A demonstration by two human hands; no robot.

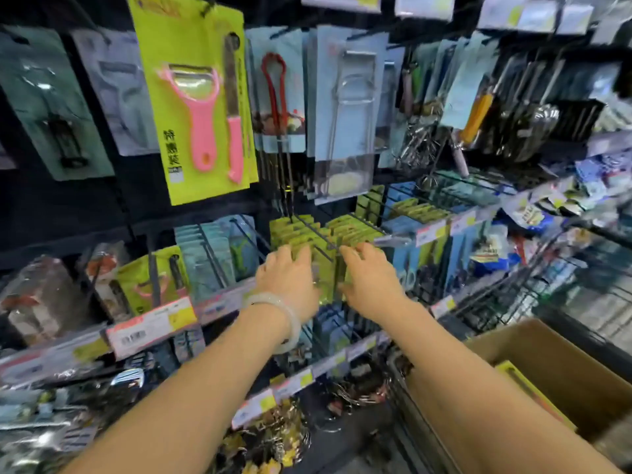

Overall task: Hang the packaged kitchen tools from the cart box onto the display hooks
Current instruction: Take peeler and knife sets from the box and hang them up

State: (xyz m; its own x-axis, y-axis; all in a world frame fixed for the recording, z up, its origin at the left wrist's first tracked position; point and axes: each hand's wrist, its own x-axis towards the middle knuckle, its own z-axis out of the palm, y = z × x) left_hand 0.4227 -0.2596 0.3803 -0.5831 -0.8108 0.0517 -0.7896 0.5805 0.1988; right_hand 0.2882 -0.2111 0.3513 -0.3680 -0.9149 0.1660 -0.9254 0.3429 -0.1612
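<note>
- head view: both arms reach forward to a black wire display rack packed with carded kitchen tools.
- left hand (287,278), with a pale bangle (285,319) on its wrist, rests on the front of a row of green packs (297,234) hanging on a hook (316,230) in the middle tier; its fingers lie over the top edge of the front pack, but whether they pinch it or only press on it cannot be told.
- right hand (371,278) is just beside the left, at the next row of green packs (352,229); its fingers reach to the front pack's top edge near the hook tip, and the grip there cannot be told through the blur.
- the two hands are near each other, with a narrow strip of green card showing between them.
- a big green peeler card (195,104) with a pink peeler and a pink knife hangs up at top left.
- to its right hang blue cards, one with a red tool (273,87), one with a wire tool (352,97).
- price tags (154,325) run along the rail fronts.
- the cardboard box (561,364) sits at lower right, with a green pack (519,381) showing inside it.
</note>
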